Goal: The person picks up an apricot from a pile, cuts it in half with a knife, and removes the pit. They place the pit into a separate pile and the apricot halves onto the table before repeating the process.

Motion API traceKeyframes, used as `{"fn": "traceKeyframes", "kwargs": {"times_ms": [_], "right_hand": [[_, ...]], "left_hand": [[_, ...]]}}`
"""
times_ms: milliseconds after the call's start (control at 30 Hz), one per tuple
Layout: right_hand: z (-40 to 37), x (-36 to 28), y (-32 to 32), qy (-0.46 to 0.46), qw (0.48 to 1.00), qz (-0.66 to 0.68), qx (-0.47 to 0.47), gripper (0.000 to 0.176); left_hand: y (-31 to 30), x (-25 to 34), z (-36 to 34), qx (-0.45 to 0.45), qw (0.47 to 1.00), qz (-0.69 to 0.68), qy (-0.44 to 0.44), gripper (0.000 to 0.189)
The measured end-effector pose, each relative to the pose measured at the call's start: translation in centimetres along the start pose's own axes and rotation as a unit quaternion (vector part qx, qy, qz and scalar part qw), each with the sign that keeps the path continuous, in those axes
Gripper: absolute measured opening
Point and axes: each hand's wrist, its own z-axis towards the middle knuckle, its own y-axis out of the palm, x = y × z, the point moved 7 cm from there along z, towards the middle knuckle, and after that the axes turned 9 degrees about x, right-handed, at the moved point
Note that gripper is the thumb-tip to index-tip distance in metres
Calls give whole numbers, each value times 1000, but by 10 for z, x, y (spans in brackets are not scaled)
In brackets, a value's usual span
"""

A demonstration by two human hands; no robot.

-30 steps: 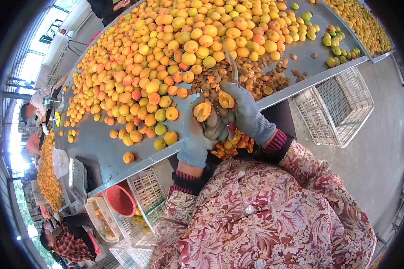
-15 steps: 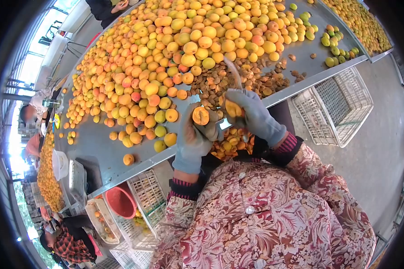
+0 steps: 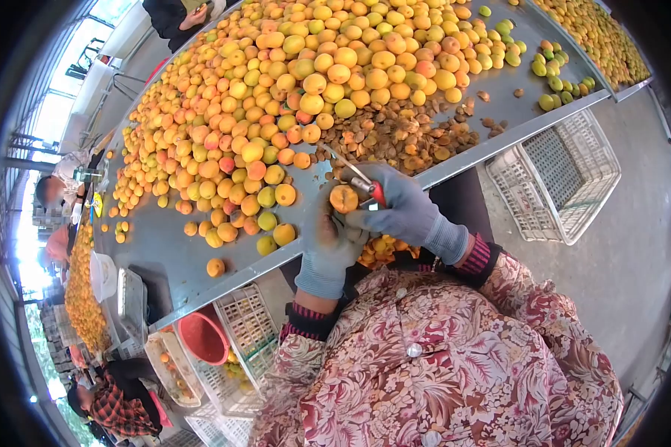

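Metal table (image 3: 175, 257) filling much of view, fruit heap (image 3: 253, 97) spreading across it. Gloved left hand (image 3: 326, 238) pinching cut fruit (image 3: 344, 198) near table's edge, brownish centre showing. Gloved right hand (image 3: 408, 205) curling around knife (image 3: 362, 183), red handle in grip, blade slanting up and left, just beside fruit. Orange pieces (image 3: 382, 250) lying below hands. Brown pits (image 3: 399, 138) lying heaped beyond. Greenish fruit (image 3: 556, 83) sitting apart toward right. White crate (image 3: 533, 197) standing on floor at right, red bucket (image 3: 200, 337) at lower left.
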Motion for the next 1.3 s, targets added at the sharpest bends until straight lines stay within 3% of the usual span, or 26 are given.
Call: {"fn": "traceKeyframes", "kwargs": {"times_ms": [33, 100, 133, 200, 233, 300, 333, 367, 400, 433, 500, 533, 633, 700, 767, 867, 933, 1000, 1100, 1200, 1267, 1300], "right_hand": [[0, -2, 1, -19, 1000, -4, -4, 49], [-2, -3, 1, -37, 999, -9, -6, 49], [-1, -1, -1, -29, 1000, -3, -3, 48], [-1, 2, -1, -19, 1000, 3, 0, 47], [-1, 3, -2, -20, 1000, -14, 10, 45], [-1, -1, -4, -22, 999, -31, 18, 43], [-1, -5, -7, 0, 999, -27, 20, 42], [-1, -7, -11, 22, 999, -25, 24, 40], [-1, -9, -13, 23, 999, -25, 26, 40], [-1, -10, -13, 32, 999, 2, 16, 39], [-1, -11, -12, 40, 999, 30, 6, 37], [-3, -10, -11, 56, 997, 60, 1, 35], [-6, -2, -3, 45, 990, 136, 2, 31], [-6, -5, -3, 18, 983, 184, 8, 29], [-10, 2, 4, 160, 943, 286, -54, 30], [-12, 0, 3, 206, 930, 299, -51, 32], [-11, 4, 5, 198, 925, 320, -42, 33], [-12, 4, 7, 193, 920, 341, -31, 34], [-8, -1, 5, 154, 934, 321, 19, 32], [-6, 5, -4, 118, 968, 209, 78, 34], [-7, 19, -3, 222, 925, 307, 27, 25], [-4, 16, -5, 222, 925, 307, 25, 25]], "left_hand": [[1, 3, -4, -2, 1000, 0, 0, 28], [5, 48, -15, -29, 979, -32, 201, 20], [5, 48, -14, -30, 979, -32, 201, 20], [6, 33, -7, -55, 994, -16, 95, 16], [5, 20, -4, -56, 994, -16, 95, 16], [-4, 6, 0, 21, 976, 58, 210, 21], [-5, 4, -2, 21, 976, 59, 210, 21], [-8, 6, -1, 0, 982, -173, 71, 27], [-2, 7, -4, -23, 917, -392, -75, 32], [-1, 19, -7, -24, 917, -392, -76, 32], [-5, 55, -16, -21, 980, -154, 123, 39], [-6, 42, -14, -97, 981, -160, 59, 42], [-4, 44, -13, -86, 959, -267, 35, 41], [-5, 31, -9, -82, 969, -223, 68, 41], [-7, 31, -6, -76, 976, -178, 101, 41], [-8, 33, -7, -67, 980, -167, 85, 44], [-10, 31, -6, -29, 963, -263, 57, 44], [-10, 31, -5, -34, 966, -248, 61, 44], [-9, 36, -3, -28, 964, -256, 60, 43], [-13, 34, -2, -23, 946, -320, 37, 41], [-15, 33, -1, -28, 914, -404, -4, 41], [-17, 30, -1, -26, 915, -404, -4, 41]]}}
